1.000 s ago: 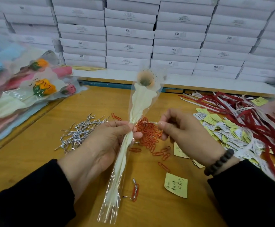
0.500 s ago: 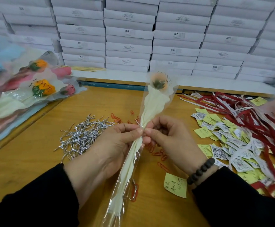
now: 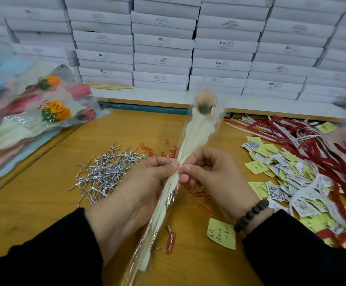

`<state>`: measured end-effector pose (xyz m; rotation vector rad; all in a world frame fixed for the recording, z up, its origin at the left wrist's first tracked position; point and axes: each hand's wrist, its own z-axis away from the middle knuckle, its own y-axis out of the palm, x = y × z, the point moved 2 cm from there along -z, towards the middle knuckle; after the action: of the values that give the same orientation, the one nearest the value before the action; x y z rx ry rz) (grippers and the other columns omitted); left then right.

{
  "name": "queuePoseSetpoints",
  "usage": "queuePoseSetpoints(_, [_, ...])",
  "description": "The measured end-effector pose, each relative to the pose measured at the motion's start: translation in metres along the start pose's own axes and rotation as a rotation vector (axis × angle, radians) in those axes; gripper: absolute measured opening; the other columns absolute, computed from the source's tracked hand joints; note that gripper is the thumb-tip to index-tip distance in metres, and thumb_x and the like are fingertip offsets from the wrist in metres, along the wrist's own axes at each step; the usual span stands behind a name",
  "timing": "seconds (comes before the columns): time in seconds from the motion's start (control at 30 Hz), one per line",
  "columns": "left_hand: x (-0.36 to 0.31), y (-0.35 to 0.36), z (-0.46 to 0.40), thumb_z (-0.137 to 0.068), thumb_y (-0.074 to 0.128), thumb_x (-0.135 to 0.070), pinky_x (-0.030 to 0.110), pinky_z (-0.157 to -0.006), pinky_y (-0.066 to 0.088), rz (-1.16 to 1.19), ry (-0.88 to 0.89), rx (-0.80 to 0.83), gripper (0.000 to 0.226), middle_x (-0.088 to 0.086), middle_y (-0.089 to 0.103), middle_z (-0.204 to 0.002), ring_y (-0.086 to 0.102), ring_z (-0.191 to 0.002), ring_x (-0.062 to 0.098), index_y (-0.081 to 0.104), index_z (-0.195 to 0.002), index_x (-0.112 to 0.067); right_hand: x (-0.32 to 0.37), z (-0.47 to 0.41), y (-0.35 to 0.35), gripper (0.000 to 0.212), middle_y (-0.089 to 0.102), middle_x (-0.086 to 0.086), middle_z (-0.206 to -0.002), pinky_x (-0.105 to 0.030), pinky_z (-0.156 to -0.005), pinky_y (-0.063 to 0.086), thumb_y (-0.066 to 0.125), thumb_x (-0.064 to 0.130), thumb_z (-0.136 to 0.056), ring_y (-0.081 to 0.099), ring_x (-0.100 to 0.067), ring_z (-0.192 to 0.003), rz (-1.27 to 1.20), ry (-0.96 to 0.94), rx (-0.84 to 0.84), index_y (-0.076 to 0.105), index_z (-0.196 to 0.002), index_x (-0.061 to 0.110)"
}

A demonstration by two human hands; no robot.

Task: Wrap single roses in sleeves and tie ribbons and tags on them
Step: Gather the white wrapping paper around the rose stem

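The sleeve (image 3: pixel 197 139) runs off the bottom edge, its lower end unseen. The rose head (image 3: pixel 204 102) is blurred. The finished roses (image 3: pixel 34 112) at the table's left edge are cut off (and smeared). Box labels (image 3: pixel 161 60) are too small to read.

Left hand (image 3: pixel 139 182) gripping sleeved rose (image 3: pixel 190 139) at gathered waist; right hand (image 3: pixel 211 178) pinching same spot, thumbs nearly meeting. Bloom tilted up and away, sleeve tail running down toward camera. Silver twist ties (image 3: pixel 106 172) heaped left on wooden table (image 3: pixel 44 193). Orange paper clips (image 3: pixel 199 195) scattered beneath hands. Tags (image 3: pixel 281 182) and red ribbons (image 3: pixel 312 141) piled right. Finished roses (image 3: pixel 50 112) stacked far left. White boxes (image 3: pixel 164 48) walled behind.
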<state>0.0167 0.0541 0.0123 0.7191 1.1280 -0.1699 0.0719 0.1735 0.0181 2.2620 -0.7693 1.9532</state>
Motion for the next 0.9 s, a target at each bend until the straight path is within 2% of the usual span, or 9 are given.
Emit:
queuePoseSetpoints(0.1, [0.0, 0.0008, 0.0009, -0.087, 0.055, 0.0, 0.014, -0.037, 0.043, 0.004, 0.01, -0.009, 0.002, 0.013, 0.063, -0.052, 0.054, -0.035, 0.012, 0.057, -0.087, 0.001, -0.0068, -0.0018, 0.0008, 0.007, 0.066, -0.017, -0.07, -0.022, -0.052, 0.048, 0.068, 0.007, -0.081, 0.056, -0.012, -0.052, -0.135, 0.164, -0.008, 0.062, -0.083, 0.003])
queuePoseSetpoints(0.23, [0.0008, 0.0008, -0.001, -0.088, 0.053, -0.002, 0.014, -0.039, 0.045, -0.011, 0.01, -0.018, 0.01, 0.011, 0.062, -0.052, 0.055, -0.037, 0.011, 0.061, -0.086, 0.003, -0.0104, -0.0015, 0.0037, 0.005, 0.064, -0.006, -0.059, -0.015, -0.045, 0.046, 0.063, 0.001, -0.083, 0.053, -0.007, -0.045, -0.345, 0.288, 0.039, 0.061, -0.088, 0.001])
queuePoseSetpoints(0.3, [0.0005, 0.0008, -0.0013, -0.088, 0.053, -0.005, 0.013, -0.04, 0.045, -0.029, 0.002, -0.006, 0.014, 0.01, 0.062, -0.052, 0.055, -0.038, 0.01, 0.064, -0.083, 0.002, -0.0079, -0.0007, 0.0028, 0.004, 0.062, -0.007, -0.061, -0.014, -0.048, 0.046, 0.06, 0.0, -0.085, 0.053, -0.007, -0.048, -0.336, 0.235, 0.078, 0.062, -0.084, 0.003])
queuePoseSetpoints(0.4, [0.0006, 0.0007, -0.001, -0.088, 0.053, -0.006, 0.012, -0.04, 0.044, -0.033, -0.012, 0.008, 0.016, 0.008, 0.062, -0.051, 0.055, -0.038, 0.009, 0.064, -0.08, 0.0, -0.0029, 0.0003, 0.0004, 0.007, 0.06, -0.007, -0.067, -0.017, -0.053, 0.047, 0.059, 0.001, -0.086, 0.053, -0.007, -0.053, -0.167, 0.11, 0.081, 0.062, -0.082, 0.006])
queuePoseSetpoints(0.5, [0.0026, 0.0017, -0.0008, -0.089, 0.053, -0.003, 0.013, -0.038, 0.044, -0.017, -0.014, -0.008, 0.013, 0.008, 0.062, -0.051, 0.055, -0.037, 0.009, 0.06, -0.097, 0.004, -0.0016, 0.0017, 0.0012, 0.01, 0.059, -0.005, -0.068, -0.022, -0.054, 0.049, 0.06, 0.001, -0.086, 0.053, -0.008, -0.054, -0.057, 0.053, 0.058, 0.063, -0.08, 0.008])
queuePoseSetpoints(0.6, [0.0026, 0.001, -0.001, -0.085, 0.057, 0.0, 0.015, -0.038, 0.046, 0.035, 0.021, -0.048, 0.024, 0.011, 0.063, -0.052, 0.058, -0.038, 0.012, 0.05, -0.108, 0.0, -0.002, 0.002, 0.0017, 0.017, 0.059, -0.008, -0.067, -0.026, -0.055, 0.049, 0.061, 0.001, -0.085, 0.054, -0.01, -0.055, -0.029, 0.009, 0.037, 0.064, -0.074, 0.013])
queuePoseSetpoints(0.77, [-0.0001, 0.0015, 0.0004, -0.084, 0.058, -0.001, 0.016, -0.036, 0.044, 0.038, 0.066, -0.055, 0.01, 0.012, 0.062, -0.05, 0.057, -0.037, 0.013, 0.051, -0.088, -0.007, -0.0011, 0.0028, 0.002, 0.016, 0.063, -0.007, -0.069, -0.023, -0.057, 0.05, 0.064, 0.003, -0.084, 0.056, -0.008, -0.057, -0.04, -0.037, 0.027, 0.068, -0.077, 0.017])
queuePoseSetpoints(0.83, [0.0, 0.0027, 0.0005, -0.085, 0.056, -0.001, 0.016, -0.037, 0.045, 0.016, 0.066, -0.038, 0.001, 0.011, 0.062, -0.05, 0.056, -0.037, 0.013, 0.056, -0.085, -0.003, -0.0015, 0.0033, 0.0025, 0.016, 0.064, -0.01, -0.072, -0.031, -0.061, 0.052, 0.063, 0.004, -0.085, 0.057, -0.012, -0.06, -0.036, -0.028, 0.03, 0.068, -0.079, 0.018])
queuePoseSetpoints(0.9, [0.0003, 0.0031, 0.0, -0.087, 0.056, -0.002, 0.015, -0.038, 0.045, 0.0, 0.058, -0.04, 0.005, 0.011, 0.061, -0.05, 0.055, -0.036, 0.012, 0.059, -0.085, 0.0, -0.0009, 0.0034, 0.0036, 0.018, 0.062, -0.011, -0.074, -0.041, -0.068, 0.052, 0.061, 0.001, -0.086, 0.058, -0.017, -0.064, -0.055, -0.018, 0.036, 0.067, -0.08, 0.017])
